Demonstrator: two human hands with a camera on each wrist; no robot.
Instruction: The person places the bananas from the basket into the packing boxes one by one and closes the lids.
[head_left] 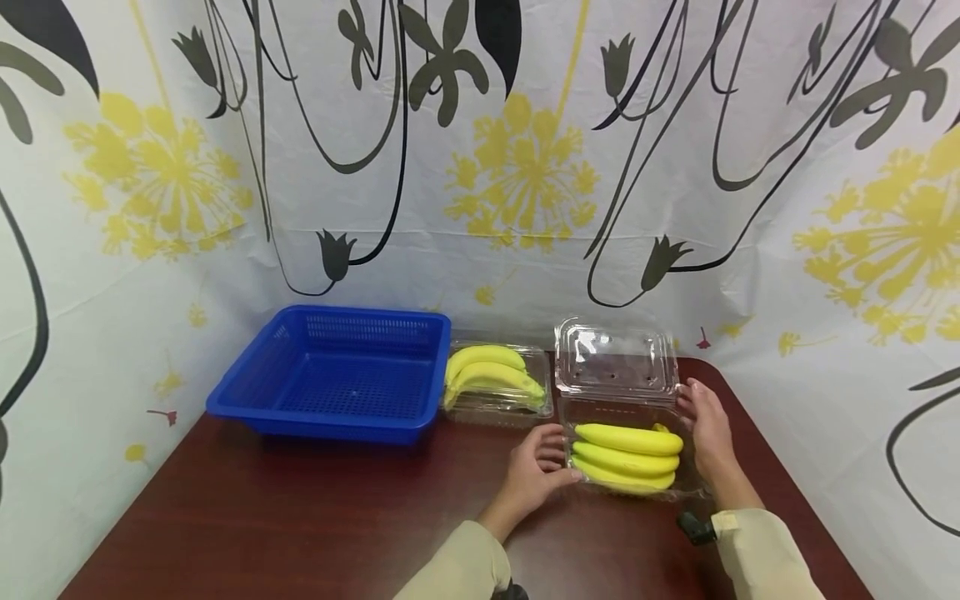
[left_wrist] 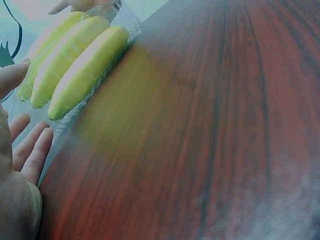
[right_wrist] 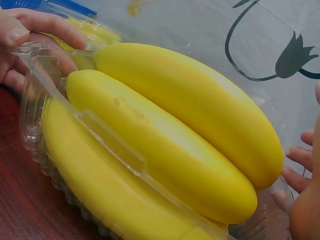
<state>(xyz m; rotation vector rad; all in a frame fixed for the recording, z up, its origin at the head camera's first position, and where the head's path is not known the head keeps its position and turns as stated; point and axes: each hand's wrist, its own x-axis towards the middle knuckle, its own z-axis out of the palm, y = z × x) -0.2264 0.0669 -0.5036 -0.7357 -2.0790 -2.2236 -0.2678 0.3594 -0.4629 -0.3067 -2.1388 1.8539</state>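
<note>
A clear plastic clamshell box [head_left: 691, 482] stands on the table with its lid [head_left: 615, 354] tilted up at the back. Several yellow bananas [head_left: 627, 458] lie side by side inside it. My left hand [head_left: 534, 471] is at the box's left side, its thumb by the front corner; in the left wrist view the fingers [left_wrist: 37, 152] extend along the wall, thumb apart. On the other side my right hand [head_left: 711, 432] has its fingers loosely bent, fingertips beside the raised lid's lower right corner. The right wrist view shows the bananas [right_wrist: 165, 145] close up behind the clear rim.
To the left stands a blue perforated plastic basket [head_left: 330, 425]. Between it and the open box is another clear box [head_left: 542, 379] with bananas [head_left: 491, 377] in it. The dark red-brown table [head_left: 300, 517] meets a flower-patterned cloth [head_left: 517, 275] behind.
</note>
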